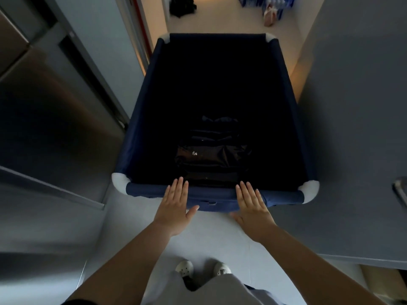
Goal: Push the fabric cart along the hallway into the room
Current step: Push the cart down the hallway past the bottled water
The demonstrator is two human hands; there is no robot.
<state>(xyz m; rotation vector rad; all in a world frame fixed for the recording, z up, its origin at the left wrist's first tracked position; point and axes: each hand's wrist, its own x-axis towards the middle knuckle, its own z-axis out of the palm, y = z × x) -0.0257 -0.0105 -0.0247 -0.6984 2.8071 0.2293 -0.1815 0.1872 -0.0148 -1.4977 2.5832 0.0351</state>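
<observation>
Both hands lie flat and open on the near rim of the fabric cart (217,102), fingers straight, nothing clasped: the left hand (176,203) left of the rim's middle, the right hand (251,205) right of it. I judge the cart light and its cloth walls soft, so only the padded rim is firm enough to push. A dark bag (211,155) lies inside the cart. The cart stands in the hallway, its far end at the lit room's doorway.

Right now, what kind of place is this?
Probably a narrow indoor hallway opening into a lit room: grey walls close on both sides of the navy fabric cart, a metal door frame, packaged bottles ahead.
</observation>
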